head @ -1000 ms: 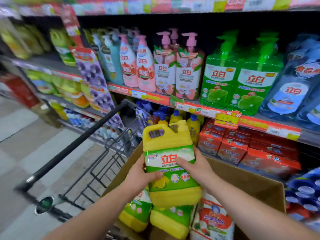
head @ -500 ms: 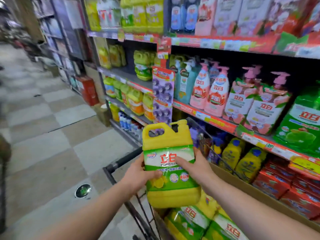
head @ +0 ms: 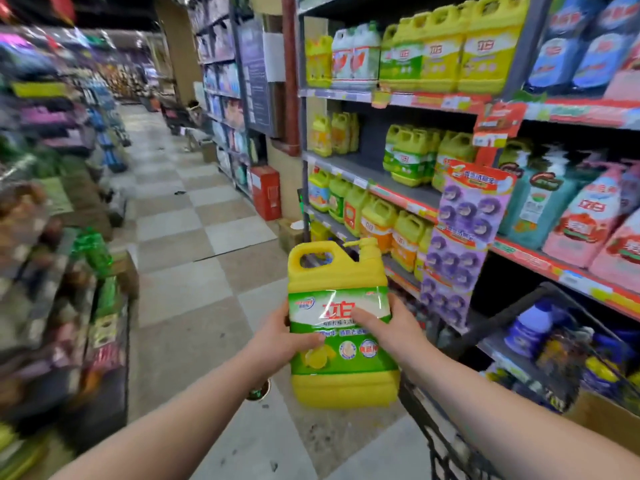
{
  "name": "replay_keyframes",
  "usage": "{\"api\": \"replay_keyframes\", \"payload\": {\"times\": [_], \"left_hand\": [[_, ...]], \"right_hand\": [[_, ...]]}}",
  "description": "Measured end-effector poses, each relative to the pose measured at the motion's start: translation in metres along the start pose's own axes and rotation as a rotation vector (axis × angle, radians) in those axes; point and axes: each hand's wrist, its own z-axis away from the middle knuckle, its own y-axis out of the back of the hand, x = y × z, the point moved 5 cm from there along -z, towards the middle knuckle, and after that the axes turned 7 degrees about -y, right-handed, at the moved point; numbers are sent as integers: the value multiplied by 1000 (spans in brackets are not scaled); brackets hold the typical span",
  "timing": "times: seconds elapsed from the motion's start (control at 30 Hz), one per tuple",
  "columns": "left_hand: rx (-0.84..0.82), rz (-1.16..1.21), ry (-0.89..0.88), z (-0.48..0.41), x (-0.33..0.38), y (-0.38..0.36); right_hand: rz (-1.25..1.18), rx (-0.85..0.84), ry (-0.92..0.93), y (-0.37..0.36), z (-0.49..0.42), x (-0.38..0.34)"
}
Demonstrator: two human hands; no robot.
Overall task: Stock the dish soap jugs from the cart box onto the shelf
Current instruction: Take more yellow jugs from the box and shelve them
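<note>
I hold a yellow dish soap jug (head: pixel 341 323) with a green and white label upright in front of me, above the aisle floor. My left hand (head: pixel 280 337) grips its left side, thumb across the label. My right hand (head: pixel 389 327) grips its right side, thumb on the label. The shelf (head: pixel 363 173) on the right carries matching yellow and green jugs (head: pixel 407 157) on its middle tier with a bare gap beside them. The cart (head: pixel 446 441) and a corner of its cardboard box (head: pixel 602 420) show at the lower right.
More yellow jugs (head: pixel 446 50) fill the top tier and orange-labelled ones (head: pixel 377 223) the tier below. A purple hanging strip display (head: pixel 460 244) juts from the shelf edge. Pump bottles (head: pixel 568 209) stand further right. A red box (head: pixel 266 192) sits at the shelf end. Blurred stacked goods (head: pixel 52 237) line the left.
My view has swung left and up, away from the cart box toward the aisle and the jug shelves. The jug stays gripped in both hands the same way.
</note>
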Motion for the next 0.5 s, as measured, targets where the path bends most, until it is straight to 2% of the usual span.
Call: {"api": "replay_keyframes", "payload": {"times": [0.3, 0.5], "left_hand": [[163, 28, 42, -46, -27, 100], [214, 23, 52, -127, -37, 162]], "right_hand": [[85, -145, 30, -100, -81, -33], [91, -205, 40, -160, -174, -51]]}}
